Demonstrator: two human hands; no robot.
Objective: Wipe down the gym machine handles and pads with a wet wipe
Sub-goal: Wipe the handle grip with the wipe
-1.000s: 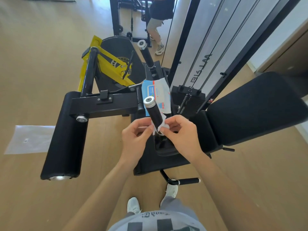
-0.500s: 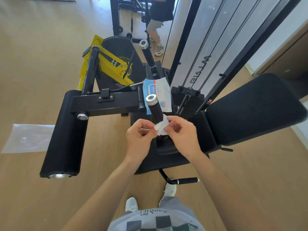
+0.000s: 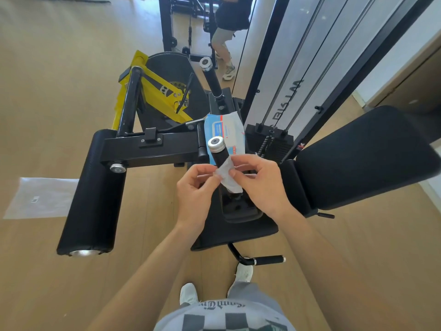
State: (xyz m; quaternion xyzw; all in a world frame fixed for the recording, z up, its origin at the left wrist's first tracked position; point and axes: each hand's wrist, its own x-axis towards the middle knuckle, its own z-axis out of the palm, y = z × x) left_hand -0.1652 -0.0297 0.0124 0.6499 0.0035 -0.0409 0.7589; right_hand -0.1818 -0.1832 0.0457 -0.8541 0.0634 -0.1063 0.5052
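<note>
A white wet wipe point(image 3: 226, 173) is wrapped around the near black machine handle point(image 3: 218, 154) just below its silver end cap. My left hand point(image 3: 193, 194) pinches the wipe's left edge and my right hand point(image 3: 260, 185) pinches its right side, both around the handle. A second black handle point(image 3: 211, 77) rises farther back. The black roller pad point(image 3: 93, 194) lies to the left and the black back pad point(image 3: 362, 158) to the right. A blue and white pack of wipes point(image 3: 225, 132) rests on the seat behind the near handle.
The yellow and black lever arm point(image 3: 152, 91) and weight stack point(image 3: 269, 139) stand behind. A clear plastic sheet point(image 3: 40, 197) lies on the wooden floor at left. A short adjustment lever point(image 3: 260, 260) sticks out below the seat. Another person point(image 3: 226, 32) stands at the back.
Both hands and the wipe have slid up the near handle toward its silver cap. The wipe is now spread more widely around the grip.
</note>
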